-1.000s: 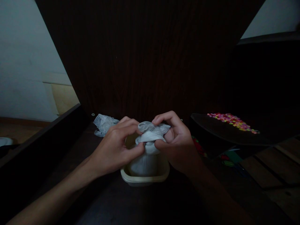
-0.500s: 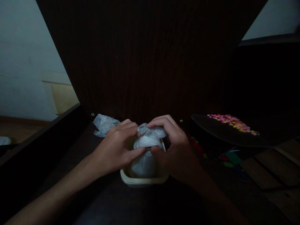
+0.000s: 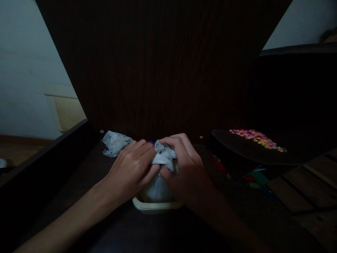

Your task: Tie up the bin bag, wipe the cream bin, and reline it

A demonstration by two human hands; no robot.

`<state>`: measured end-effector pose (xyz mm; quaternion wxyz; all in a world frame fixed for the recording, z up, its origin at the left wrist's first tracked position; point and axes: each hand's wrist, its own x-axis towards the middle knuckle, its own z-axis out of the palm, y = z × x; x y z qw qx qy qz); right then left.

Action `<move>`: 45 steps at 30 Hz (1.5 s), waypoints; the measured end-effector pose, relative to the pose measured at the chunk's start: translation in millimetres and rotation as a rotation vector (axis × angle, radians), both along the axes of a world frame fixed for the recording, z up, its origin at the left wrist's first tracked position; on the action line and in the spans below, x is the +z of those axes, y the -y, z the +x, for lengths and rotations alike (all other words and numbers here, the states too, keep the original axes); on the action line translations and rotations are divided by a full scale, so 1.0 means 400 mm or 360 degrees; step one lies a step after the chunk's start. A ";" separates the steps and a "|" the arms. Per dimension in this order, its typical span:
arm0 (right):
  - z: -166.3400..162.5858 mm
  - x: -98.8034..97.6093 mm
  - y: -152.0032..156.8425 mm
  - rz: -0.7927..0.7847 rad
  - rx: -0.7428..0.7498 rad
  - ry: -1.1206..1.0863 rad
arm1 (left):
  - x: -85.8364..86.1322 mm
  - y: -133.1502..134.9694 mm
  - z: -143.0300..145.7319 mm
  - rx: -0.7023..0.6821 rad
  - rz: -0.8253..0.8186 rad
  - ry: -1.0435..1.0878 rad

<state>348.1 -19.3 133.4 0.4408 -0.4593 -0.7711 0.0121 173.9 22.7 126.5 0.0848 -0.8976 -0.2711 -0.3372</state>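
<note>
A whitish plastic bag (image 3: 162,159), twisted and bunched at its top, sits inside a cream-coloured tub (image 3: 158,206). The bag's lower part bulges round something that I cannot make out. My left hand (image 3: 134,163) is closed on the left side of the bunched plastic, thumb toward me. From the right, my right hand (image 3: 185,165) grips the same bunch, with its fingers over the top and its thumb in front. Both hands hide much of the tub's sides and back.
Behind my left hand lies a crumpled plastic bag (image 3: 116,143). A dark upright panel (image 3: 163,70) rises at the back, and a dark raised edge (image 3: 44,151) runs along the left. Small pink and yellow pieces (image 3: 258,138) lie on a dark curved surface at right.
My fingers have shifted on the bunched plastic, and its top is gathered more narrowly between my hands. The whole view has moved slightly.
</note>
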 end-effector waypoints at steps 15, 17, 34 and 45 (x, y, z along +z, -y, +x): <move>0.013 -0.004 -0.011 -0.0035 0.0479 -0.0483 | 0.031 -0.018 -0.027 -0.0174 -0.0449 0.0206; 0.013 -0.009 -0.014 -0.0031 0.0510 -0.0489 | 0.030 -0.019 -0.026 -0.0175 -0.0465 0.0214; 0.006 -0.010 -0.036 -0.0385 0.0386 -0.0936 | 0.026 -0.020 -0.022 -0.0118 -0.0604 0.0307; 0.006 -0.004 -0.036 0.0198 0.0092 -0.0285 | 0.033 -0.003 -0.016 -0.0124 -0.0674 0.0222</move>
